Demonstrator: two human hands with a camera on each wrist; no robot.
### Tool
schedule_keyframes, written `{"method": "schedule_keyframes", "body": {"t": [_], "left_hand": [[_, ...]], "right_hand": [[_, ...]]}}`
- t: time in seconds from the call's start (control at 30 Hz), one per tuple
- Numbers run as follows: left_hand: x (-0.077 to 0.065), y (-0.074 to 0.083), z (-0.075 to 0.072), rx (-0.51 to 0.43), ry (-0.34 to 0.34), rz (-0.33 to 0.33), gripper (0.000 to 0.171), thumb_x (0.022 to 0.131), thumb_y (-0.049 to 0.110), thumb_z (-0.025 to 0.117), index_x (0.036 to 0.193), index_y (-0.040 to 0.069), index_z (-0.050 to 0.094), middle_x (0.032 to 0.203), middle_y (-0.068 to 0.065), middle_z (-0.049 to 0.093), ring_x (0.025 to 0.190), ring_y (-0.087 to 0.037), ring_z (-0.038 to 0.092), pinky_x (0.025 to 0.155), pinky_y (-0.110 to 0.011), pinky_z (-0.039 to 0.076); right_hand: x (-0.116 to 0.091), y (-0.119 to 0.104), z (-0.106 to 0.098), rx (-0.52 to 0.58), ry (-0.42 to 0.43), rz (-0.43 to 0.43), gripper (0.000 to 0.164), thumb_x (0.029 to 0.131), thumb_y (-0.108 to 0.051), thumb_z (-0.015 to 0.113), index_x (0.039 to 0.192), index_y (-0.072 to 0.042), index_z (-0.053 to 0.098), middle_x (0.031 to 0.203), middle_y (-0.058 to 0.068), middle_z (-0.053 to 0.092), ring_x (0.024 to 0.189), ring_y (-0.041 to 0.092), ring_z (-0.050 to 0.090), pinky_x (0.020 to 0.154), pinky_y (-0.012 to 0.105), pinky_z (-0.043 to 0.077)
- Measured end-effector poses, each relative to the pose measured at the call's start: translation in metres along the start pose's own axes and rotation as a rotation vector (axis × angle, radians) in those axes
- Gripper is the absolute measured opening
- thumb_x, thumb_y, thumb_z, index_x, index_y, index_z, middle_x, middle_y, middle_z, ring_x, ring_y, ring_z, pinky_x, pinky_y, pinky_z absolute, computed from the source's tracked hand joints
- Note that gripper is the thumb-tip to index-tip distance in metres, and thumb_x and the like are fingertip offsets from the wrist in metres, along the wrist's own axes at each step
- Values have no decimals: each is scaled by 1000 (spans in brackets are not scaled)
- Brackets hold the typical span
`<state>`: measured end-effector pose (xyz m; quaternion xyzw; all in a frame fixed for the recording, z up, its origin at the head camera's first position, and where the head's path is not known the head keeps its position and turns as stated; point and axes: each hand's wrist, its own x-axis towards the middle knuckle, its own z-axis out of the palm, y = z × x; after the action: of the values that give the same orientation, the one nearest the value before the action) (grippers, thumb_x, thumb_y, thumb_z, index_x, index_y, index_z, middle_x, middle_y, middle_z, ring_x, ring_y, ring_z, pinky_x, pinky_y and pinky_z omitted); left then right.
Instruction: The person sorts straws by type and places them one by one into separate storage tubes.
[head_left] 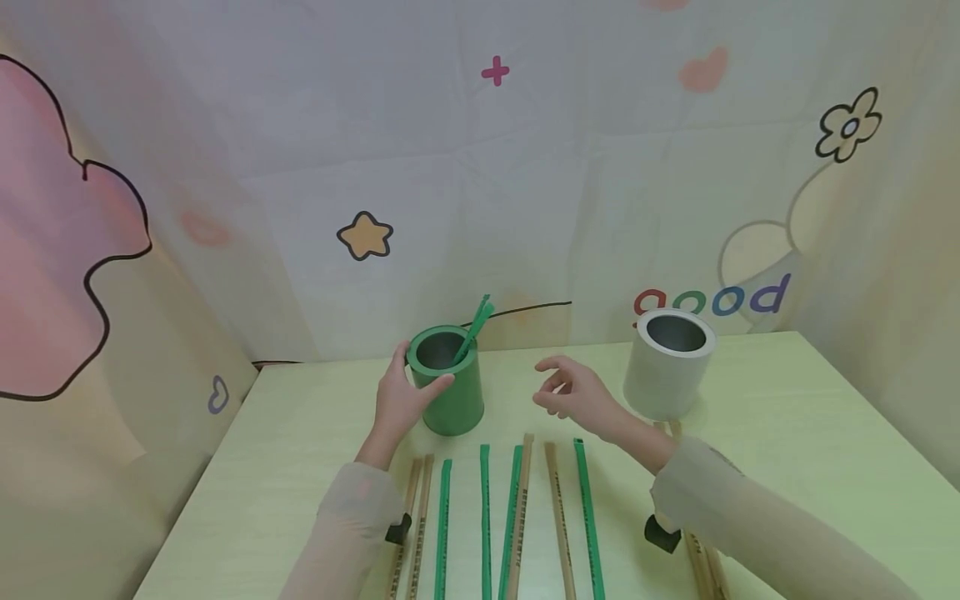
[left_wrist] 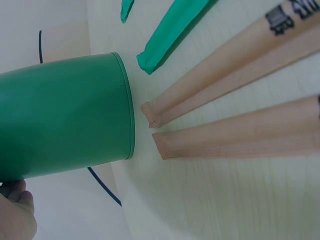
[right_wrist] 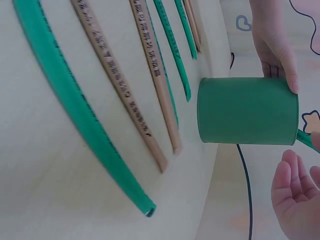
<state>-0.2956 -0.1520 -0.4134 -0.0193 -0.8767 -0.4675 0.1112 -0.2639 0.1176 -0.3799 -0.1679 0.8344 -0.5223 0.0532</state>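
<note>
My left hand (head_left: 401,400) grips the upper side of an upright green canister (head_left: 456,407), thumb in front and fingers at the far left. A few slim green wrapped sticks (head_left: 475,327) lean inside it and poke above the rim. To the right of this canister, my right hand (head_left: 576,395) hovers above the table with loosely bent fingers and holds nothing. In the right wrist view its fingers (right_wrist: 294,175) appear close to the canister's mouth. Green wrapped sticks (head_left: 442,525) and brown paper-wrapped sticks (head_left: 561,525) with dark print lie in a spread row nearer me.
A white canister (head_left: 663,379) with a dark interior stands at the back right, beyond my right forearm. More brown wrapped sticks (head_left: 701,562) lie partly hidden under that arm. Behind the pale table (head_left: 795,450) hangs a printed curtain (head_left: 480,183).
</note>
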Motion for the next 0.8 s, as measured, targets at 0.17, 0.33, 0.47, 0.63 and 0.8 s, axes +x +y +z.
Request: {"method": "schedule_keyframes", "body": {"t": [0.17,0.33,0.47,0.63,0.8], "left_hand": [[0,-1,0,-3,2,5,96,66,59,65,139,15,21,142,-7,31,131,-25,28,102,-48,30],[0,0,0,-7,0,-3,97,65,60,65,139,16,21,142,-7,31,131,-25,28,102,-48,30],[0,1,0,-7,-3,-7,100,64,63,64,140,15,21,142,-8,31,131,-25,28,102,-48,29],[0,2,-1,-13,-4,-13,100,63,62,65,140,14,21,142,-8,31,131,-26,28,102,-49,29],[-1,3,-1,-19,-6,-17,100,64,60,66,139,13,21,142,-8,31,131,-26,28,102,-49,29]], "right_hand": [[-16,9,-3,22,-24,44,42,83,-15,60,120,-2,43,86,12,57,67,20,57,60,28,51],[-31,24,-5,46,-39,100,42,83,-14,61,118,-2,43,83,11,56,66,23,57,59,29,50],[-40,34,-5,51,-56,118,40,82,-12,60,117,-1,43,80,10,55,64,23,56,58,31,50],[-49,44,-3,62,-92,115,42,82,-12,60,117,3,41,77,9,54,60,19,53,56,31,50],[-54,54,2,69,-106,125,41,81,-10,61,113,5,41,72,8,51,54,16,49,51,29,47]]}}
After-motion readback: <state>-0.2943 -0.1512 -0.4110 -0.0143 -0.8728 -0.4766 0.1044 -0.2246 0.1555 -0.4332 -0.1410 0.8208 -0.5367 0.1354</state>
